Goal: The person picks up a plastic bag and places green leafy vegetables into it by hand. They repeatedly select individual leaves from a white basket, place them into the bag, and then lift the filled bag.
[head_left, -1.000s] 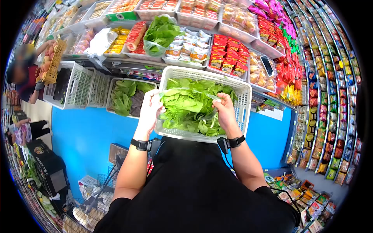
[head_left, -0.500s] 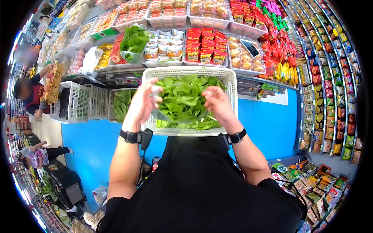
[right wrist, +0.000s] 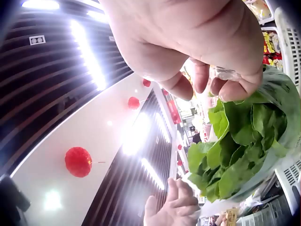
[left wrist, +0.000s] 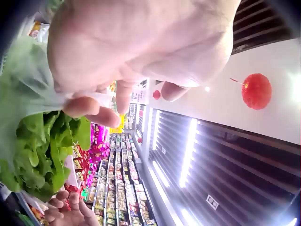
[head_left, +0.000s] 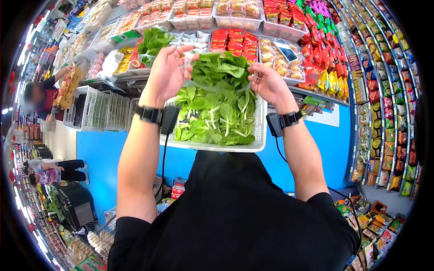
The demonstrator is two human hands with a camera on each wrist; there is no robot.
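A clear plastic bag of leafy greens (head_left: 219,70) hangs upright between my two hands, over the far side of a white plastic crate (head_left: 261,124). My left hand (head_left: 168,74) pinches the bag's left top edge, its fingers curled at the film. On the other side my right hand (head_left: 273,86) pinches the right top edge between thumb and fingers. Loose greens (head_left: 217,117) with pale stems lie in the crate below. The right wrist view shows leaves (right wrist: 240,136) packed inside the film, close beneath my fingers.
Beyond the crate, a display holds packaged snacks (head_left: 235,43), a phone (head_left: 286,50) and another bag of greens (head_left: 154,44). White crates (head_left: 92,108) stand at left, near a person (head_left: 52,97) with a yellow basket (head_left: 70,88). Tall shelves (head_left: 379,99) line the right.
Both hands have lifted the bag up and away from the loose greens in the crate, and its leaves have settled lower in the film. The head view has shifted.
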